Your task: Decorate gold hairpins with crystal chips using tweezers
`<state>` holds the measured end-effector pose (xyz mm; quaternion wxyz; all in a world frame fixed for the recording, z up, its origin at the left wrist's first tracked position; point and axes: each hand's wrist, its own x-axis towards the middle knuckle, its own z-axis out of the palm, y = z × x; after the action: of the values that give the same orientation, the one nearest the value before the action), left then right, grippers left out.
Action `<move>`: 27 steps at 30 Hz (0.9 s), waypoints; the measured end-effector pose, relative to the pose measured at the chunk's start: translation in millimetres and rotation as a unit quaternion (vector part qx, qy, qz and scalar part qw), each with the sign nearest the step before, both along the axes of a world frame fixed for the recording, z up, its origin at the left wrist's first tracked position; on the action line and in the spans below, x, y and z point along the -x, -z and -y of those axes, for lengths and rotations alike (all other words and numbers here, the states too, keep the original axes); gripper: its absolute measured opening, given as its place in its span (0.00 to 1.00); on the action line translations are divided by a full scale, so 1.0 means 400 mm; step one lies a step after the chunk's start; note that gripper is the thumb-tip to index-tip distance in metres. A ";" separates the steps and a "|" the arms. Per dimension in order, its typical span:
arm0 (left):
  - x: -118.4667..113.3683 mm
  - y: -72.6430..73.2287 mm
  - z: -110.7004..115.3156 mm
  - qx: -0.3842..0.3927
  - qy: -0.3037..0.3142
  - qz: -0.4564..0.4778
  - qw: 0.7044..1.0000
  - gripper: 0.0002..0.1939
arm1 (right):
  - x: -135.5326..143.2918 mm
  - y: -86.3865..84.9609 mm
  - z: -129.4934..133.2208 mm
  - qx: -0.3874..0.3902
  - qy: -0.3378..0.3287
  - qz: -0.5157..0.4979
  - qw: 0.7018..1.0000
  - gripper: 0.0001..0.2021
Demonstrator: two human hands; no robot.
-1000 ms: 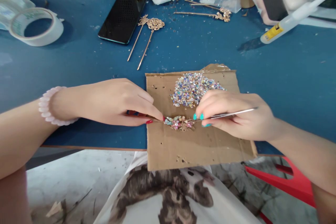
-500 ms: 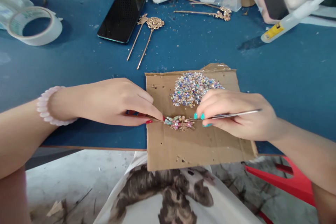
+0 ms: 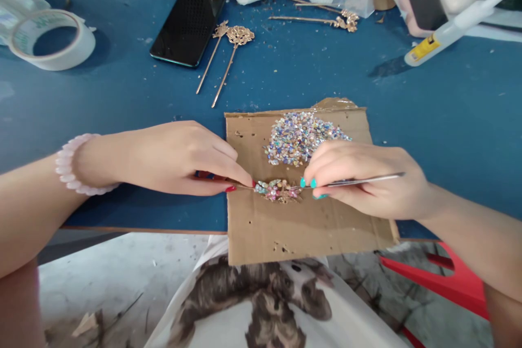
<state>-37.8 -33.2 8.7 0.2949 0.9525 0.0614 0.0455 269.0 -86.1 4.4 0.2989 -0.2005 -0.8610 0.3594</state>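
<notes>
The piece of cardboard (image 3: 261, 234) sits on the blue tabletop (image 3: 142, 92) and pokes out past its near edge. The fancy pin (image 3: 277, 190) has its sparkly head over the middle of the cardboard, just below the heap of tiny gems (image 3: 291, 138). The left hand (image 3: 187, 157) has thumb and finger pinched together on the pin's thin stick, at the left side of the cardboard. The right hand (image 3: 367, 174) is closed on the thin metal tweezers (image 3: 379, 178), and their tips are at the right end of the pin's head.

I think a firm but soft pinch on the stick works best, so the head does not roll. The tweezers look best held low and almost flat, with a light squeeze, because a hard one could make a tiny gem jump away. Small, slow moves seem wise, and the right fingers should not brush the heap at the back of the cardboard
</notes>
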 end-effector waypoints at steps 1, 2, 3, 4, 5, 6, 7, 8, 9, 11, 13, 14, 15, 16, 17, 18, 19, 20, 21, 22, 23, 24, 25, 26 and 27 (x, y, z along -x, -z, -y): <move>0.000 0.001 0.000 -0.001 0.000 0.000 1.000 0.14 | 0.000 0.000 0.000 -0.002 0.000 0.000 1.000 0.07; 0.000 0.001 0.000 -0.002 0.000 0.000 1.000 0.14 | -0.001 0.000 -0.001 -0.003 0.000 0.001 1.000 0.07; 0.000 0.002 0.000 -0.003 0.000 0.000 1.000 0.14 | -0.001 0.000 -0.001 -0.004 0.000 0.002 1.000 0.07; 0.000 0.002 0.000 -0.003 0.001 0.000 1.000 0.14 | -0.001 0.000 -0.001 -0.005 0.000 0.001 1.000 0.06; -0.001 0.002 0.000 -0.003 0.001 -0.001 1.000 0.14 | -0.002 0.000 -0.001 -0.006 0.000 0.001 1.000 0.06; -0.001 0.002 0.000 -0.003 0.001 -0.002 1.000 0.14 | -0.002 0.000 -0.001 -0.007 0.000 0.000 1.000 0.06; -0.001 0.002 0.000 -0.003 0.000 -0.002 1.000 0.14 | -0.002 0.000 -0.001 -0.008 -0.001 0.000 1.000 0.06; -0.001 0.002 0.000 -0.002 0.000 -0.001 1.000 0.14 | -0.002 0.000 -0.002 -0.009 -0.001 -0.001 1.000 0.06; -0.001 0.001 0.000 -0.002 -0.001 0.000 1.000 0.14 | -0.002 0.000 -0.002 -0.009 0.000 0.000 1.000 0.06; -0.001 0.001 0.000 -0.002 -0.001 0.001 1.000 0.14 | -0.001 0.001 -0.003 -0.008 0.000 0.001 1.000 0.06; -0.001 0.002 0.001 -0.002 -0.001 -0.001 1.000 0.14 | -0.001 0.002 -0.004 -0.008 0.001 0.001 1.000 0.06; -0.001 0.002 0.001 -0.003 -0.001 -0.001 1.000 0.14 | -0.001 0.002 -0.004 -0.008 0.002 0.001 1.000 0.06; -0.001 0.002 0.001 -0.004 -0.001 -0.001 1.000 0.15 | -0.001 0.002 -0.004 -0.007 0.003 0.001 1.000 0.06; -0.001 0.001 0.001 -0.003 0.000 -0.001 1.000 0.15 | 0.000 0.002 -0.004 -0.008 0.003 0.000 1.000 0.06; -0.001 0.001 0.001 -0.004 -0.001 0.000 1.000 0.15 | 0.000 0.002 -0.003 -0.008 0.003 -0.001 1.000 0.06; -0.001 0.001 0.001 -0.006 0.000 -0.003 1.000 0.15 | 0.000 0.001 -0.003 -0.008 0.002 -0.001 1.000 0.06; -0.001 0.000 0.001 -0.007 0.001 -0.001 1.000 0.15 | 0.000 0.001 -0.003 -0.009 0.002 0.001 1.000 0.06; -0.001 0.000 0.001 -0.009 0.001 0.000 1.000 0.15 | 0.001 0.001 -0.003 -0.009 0.001 0.001 1.000 0.06; -0.001 0.000 0.001 -0.010 0.002 0.000 1.000 0.15 | 0.001 0.001 -0.003 -0.009 0.001 0.001 1.000 0.06; -0.001 0.000 0.000 -0.011 0.002 0.001 1.000 0.15 | 0.001 0.001 -0.003 -0.010 0.000 0.000 1.000 0.06; -0.001 0.000 0.000 -0.012 0.003 0.001 1.000 0.14 | 0.000 0.002 -0.004 -0.011 0.000 -0.001 1.000 0.05; -0.002 0.000 0.000 -0.013 0.004 0.002 1.000 0.14 | 0.000 0.003 -0.005 -0.014 0.001 -0.003 1.000 0.05; -0.002 0.001 -0.001 -0.013 0.004 0.002 1.000 0.14 | -0.001 0.004 -0.006 -0.018 0.005 -0.003 1.000 0.04; -0.002 0.001 -0.001 -0.014 0.004 0.004 1.000 0.14 | -0.003 0.005 -0.008 -0.024 0.012 -0.004 1.000 0.04; -0.002 0.002 -0.001 -0.013 0.004 0.002 1.000 0.14 | -0.004 0.006 -0.009 -0.030 0.022 -0.003 0.999 0.04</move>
<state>-37.1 -33.0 8.0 0.2828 0.9563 0.0566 0.0472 270.7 -82.3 2.0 0.3153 -0.2094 -0.8659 0.3269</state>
